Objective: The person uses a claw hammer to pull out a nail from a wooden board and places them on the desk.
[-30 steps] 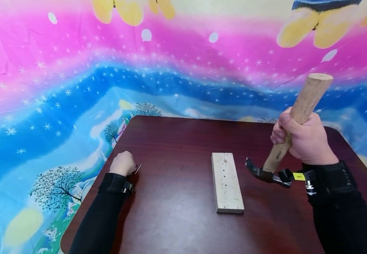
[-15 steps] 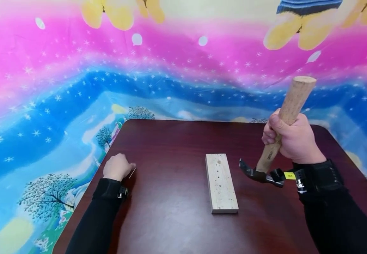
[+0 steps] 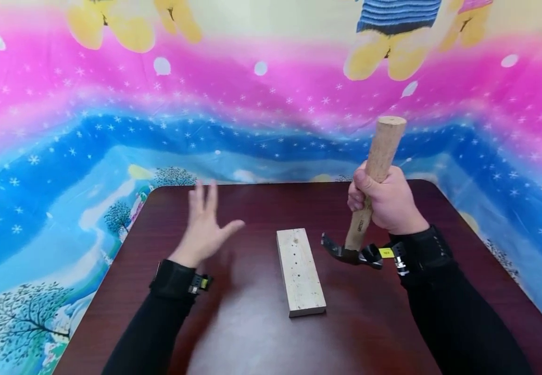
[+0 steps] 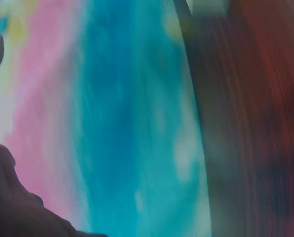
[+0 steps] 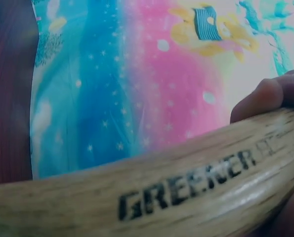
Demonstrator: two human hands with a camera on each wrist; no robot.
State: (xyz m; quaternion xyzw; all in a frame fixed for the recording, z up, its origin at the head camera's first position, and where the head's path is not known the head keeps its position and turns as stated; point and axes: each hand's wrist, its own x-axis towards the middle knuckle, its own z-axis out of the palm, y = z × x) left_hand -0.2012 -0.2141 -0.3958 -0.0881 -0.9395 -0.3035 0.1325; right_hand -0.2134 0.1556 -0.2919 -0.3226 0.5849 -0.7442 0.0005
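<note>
My right hand (image 3: 390, 203) grips the wooden handle of a claw hammer (image 3: 385, 143), the handle's butt end up and the dark metal head low beside the wrist. Its printed handle (image 5: 161, 192) fills the lower part of the right wrist view. To the left of the hammer head, a pale rectangular wood block (image 3: 301, 281) lies flat, with a row of small dark holes along its top. My left hand (image 3: 202, 234) is raised over the table's left half, fingers spread and thumb out, with nothing seen in it. Only blurred, dark parts of that hand (image 4: 13, 207) show in the left wrist view.
The dark reddish-brown table (image 3: 247, 208) has rounded far corners. Behind and around it hangs a printed cloth (image 3: 271, 104) in pink, blue and white, close to the table's far and side edges.
My left hand has lifted from the table's left side and moved right, its fingers spreading; the thin nail-like piece seen at its fingertips no longer shows. The view has turned left-to-right; the right hand still grips the hammer.
</note>
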